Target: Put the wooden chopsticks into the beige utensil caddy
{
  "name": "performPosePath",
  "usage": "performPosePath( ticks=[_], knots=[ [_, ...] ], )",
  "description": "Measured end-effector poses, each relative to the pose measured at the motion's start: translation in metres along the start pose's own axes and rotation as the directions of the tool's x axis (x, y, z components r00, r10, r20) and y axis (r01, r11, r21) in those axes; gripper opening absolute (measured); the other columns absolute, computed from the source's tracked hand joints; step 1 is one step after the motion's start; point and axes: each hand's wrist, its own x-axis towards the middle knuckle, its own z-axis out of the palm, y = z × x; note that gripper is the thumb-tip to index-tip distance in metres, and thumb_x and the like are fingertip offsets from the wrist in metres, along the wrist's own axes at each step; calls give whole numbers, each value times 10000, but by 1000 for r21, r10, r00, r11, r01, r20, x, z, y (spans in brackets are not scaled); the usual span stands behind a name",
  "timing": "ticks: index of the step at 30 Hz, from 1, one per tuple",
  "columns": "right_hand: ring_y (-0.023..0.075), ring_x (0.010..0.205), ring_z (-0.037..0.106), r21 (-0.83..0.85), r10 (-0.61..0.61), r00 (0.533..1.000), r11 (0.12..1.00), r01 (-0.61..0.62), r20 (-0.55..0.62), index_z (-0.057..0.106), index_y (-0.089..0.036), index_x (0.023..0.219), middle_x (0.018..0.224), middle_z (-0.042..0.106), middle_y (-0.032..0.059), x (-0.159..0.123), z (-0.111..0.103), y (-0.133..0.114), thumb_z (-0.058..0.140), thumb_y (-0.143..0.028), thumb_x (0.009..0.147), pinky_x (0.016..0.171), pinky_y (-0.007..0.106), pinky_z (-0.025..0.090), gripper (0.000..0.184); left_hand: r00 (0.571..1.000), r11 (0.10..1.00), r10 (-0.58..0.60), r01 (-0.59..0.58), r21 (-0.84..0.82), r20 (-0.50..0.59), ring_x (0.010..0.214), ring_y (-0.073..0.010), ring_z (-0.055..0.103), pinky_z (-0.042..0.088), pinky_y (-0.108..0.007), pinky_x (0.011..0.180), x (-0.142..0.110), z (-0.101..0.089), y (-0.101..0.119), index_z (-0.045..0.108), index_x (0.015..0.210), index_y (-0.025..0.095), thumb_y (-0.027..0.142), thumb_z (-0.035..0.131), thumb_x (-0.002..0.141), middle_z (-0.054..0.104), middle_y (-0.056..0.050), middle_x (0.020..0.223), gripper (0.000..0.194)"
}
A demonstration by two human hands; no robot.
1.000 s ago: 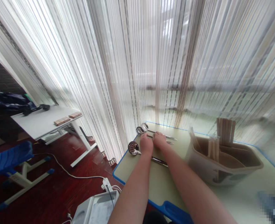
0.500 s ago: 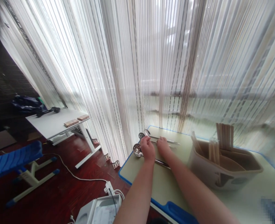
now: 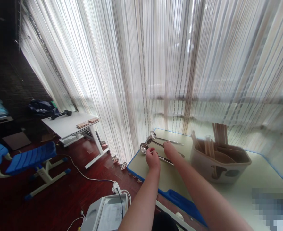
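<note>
Three metal ladles lie side by side on the pale, blue-edged table. My right hand (image 3: 169,149) is closed around the handle of the middle ladle (image 3: 150,139), whose head appears turned and slightly raised. My left hand (image 3: 153,158) hovers by the neck of the near ladle (image 3: 144,148), a perforated one, its fingers loosely curled and slightly apart. Whether it touches that handle cannot be made out. Beyond both hands rests the far ladle (image 3: 153,134), its handle pointing right.
To the right stands a beige divided holder (image 3: 228,173) with wooden sticks (image 3: 220,134) in it. Striped curtains (image 3: 170,64) hang behind the table (image 3: 179,189). On the left are a white desk (image 3: 66,125), a blue chair (image 3: 33,157) and a floor cable (image 3: 88,178).
The middle ladle's head has turned and shifted right, with my right hand on its handle. My left hand has come off it toward the near ladle. The view has swung slightly left.
</note>
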Motion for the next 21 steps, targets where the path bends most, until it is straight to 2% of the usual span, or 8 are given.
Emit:
performPosePath(
  ticks=[2,4,6,10,13,17,21],
  knots=[
    [134,761,549,11,-10,1000,1000,10,-25,535,-112,965,1013,516,123,-10,-12,-5,369,-9,805,649,234,358,252,994,986,-106,106,-126,6,517,-113,557,451,-243,491,-2,2,4,550,755,141,277,457,746,585,-35,685,165],
    [126,713,547,36,-12,997,999,15,-82,522,-131,967,1006,505,111,-23,-25,-12,356,-53,840,610,236,350,223,989,967,-149,148,-205,10,515,-105,558,459,-244,494,-3,3,12,547,729,125,369,473,760,586,-50,710,256],
    [126,681,536,74,-15,984,997,28,-178,523,-149,940,977,507,97,-41,-39,-18,351,-109,867,589,242,338,192,992,963,-121,122,-240,18,521,-97,554,458,-234,496,-7,2,24,551,715,112,433,514,740,583,-55,701,324],
    [151,721,513,160,-22,919,983,93,-394,535,-163,857,912,523,81,-87,-60,-23,337,-182,886,619,254,336,201,999,942,-14,30,-335,50,493,-61,507,405,-186,442,-31,-4,54,576,806,113,465,581,690,600,-48,742,370],
    [160,732,504,195,-24,898,973,122,-440,535,-168,840,899,532,75,-121,-68,-21,307,-218,896,622,256,339,240,993,930,57,-15,-367,106,501,-58,497,379,-177,438,-61,-9,72,582,854,116,482,552,712,611,-54,771,394],
    [158,714,515,221,-24,910,967,127,-414,560,-175,888,938,553,83,-158,-72,-22,309,-248,892,634,259,345,262,968,962,205,-171,-212,148,563,-79,502,387,-194,504,-97,-12,94,577,782,127,486,487,768,607,-39,741,370],
    [161,753,536,354,26,913,926,131,-407,567,-180,951,933,580,85,-186,-78,-20,374,-223,850,669,251,371,222,905,929,347,-368,43,245,613,-116,518,405,-228,590,-122,-10,118,575,725,141,478,414,818,597,-32,668,385]
  ],
)
